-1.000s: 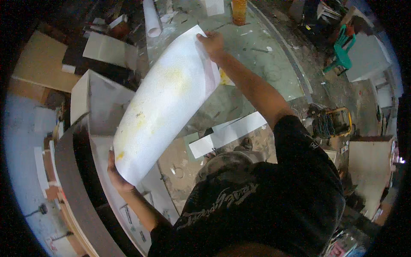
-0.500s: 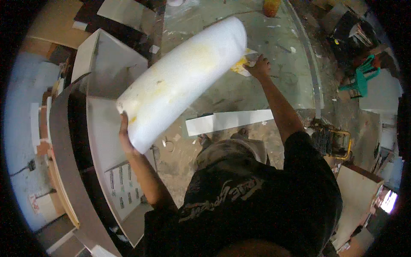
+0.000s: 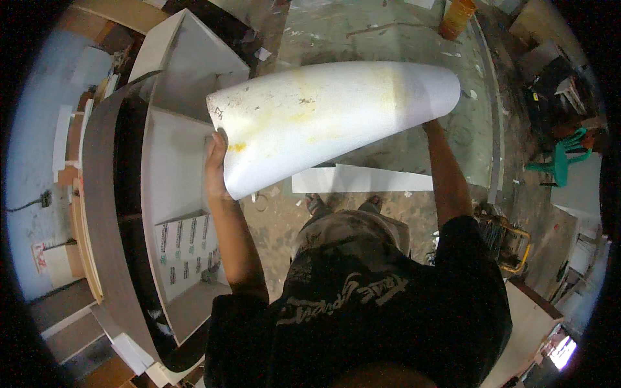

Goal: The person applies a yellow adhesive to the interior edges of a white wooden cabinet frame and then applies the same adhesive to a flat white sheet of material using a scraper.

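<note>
A large white roll of sheet material [image 3: 336, 116], smudged with yellow and brown stains, is held up in front of me, lying almost level from left to right. Its left end is gripped by my left hand [image 3: 217, 158], with the thumb at the open edge and the fingers closed on the rim. My right hand [image 3: 429, 124] reaches behind the lower edge of the right end. Only the wrist and a bit of that hand show; its fingers are hidden by the roll.
On my left stands a pale open cabinet carcass [image 3: 178, 152] with a curved dark side. A white strip board [image 3: 362, 179] lies on the floor before my feet. Farther off are an orange bucket [image 3: 457, 18], a green plastic chair [image 3: 566, 158] and a yellow-framed item [image 3: 517, 249].
The roll has swung from a steep slant to nearly level, its right end going right and down. My right hand, seen before by a yellow-stained white piece, has passed behind the roll.
</note>
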`<state>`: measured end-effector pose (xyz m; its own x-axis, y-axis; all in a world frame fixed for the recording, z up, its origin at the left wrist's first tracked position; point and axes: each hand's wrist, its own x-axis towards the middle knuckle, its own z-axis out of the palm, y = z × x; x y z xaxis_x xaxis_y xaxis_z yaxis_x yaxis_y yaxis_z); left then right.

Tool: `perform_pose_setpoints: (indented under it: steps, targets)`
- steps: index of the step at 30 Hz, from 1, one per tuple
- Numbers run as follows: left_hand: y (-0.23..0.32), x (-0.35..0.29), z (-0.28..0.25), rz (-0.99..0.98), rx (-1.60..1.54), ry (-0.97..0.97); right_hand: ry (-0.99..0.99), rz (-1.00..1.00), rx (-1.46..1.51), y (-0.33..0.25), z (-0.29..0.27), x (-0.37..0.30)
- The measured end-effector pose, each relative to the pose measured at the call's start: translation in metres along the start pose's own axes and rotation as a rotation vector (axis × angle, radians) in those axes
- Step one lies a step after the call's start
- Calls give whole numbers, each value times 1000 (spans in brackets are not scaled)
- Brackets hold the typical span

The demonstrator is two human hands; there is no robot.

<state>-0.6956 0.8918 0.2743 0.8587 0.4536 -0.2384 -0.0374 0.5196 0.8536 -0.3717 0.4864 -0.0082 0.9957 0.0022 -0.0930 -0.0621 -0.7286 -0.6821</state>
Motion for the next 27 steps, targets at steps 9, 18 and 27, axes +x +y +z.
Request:
perform_pose_setpoints:
  steps: [9, 18, 27]
  targets:
    - [-10, 14, -27, 62, 247, 218, 258, 161, 850, 41, -121, -86]
    - [30, 1, 24, 463, 443, -302, 202, -226, 649, -246, -184, -273]
    - [31, -37, 52, 522, 421, -224, 193, -470, 447, -384, -163, -360]
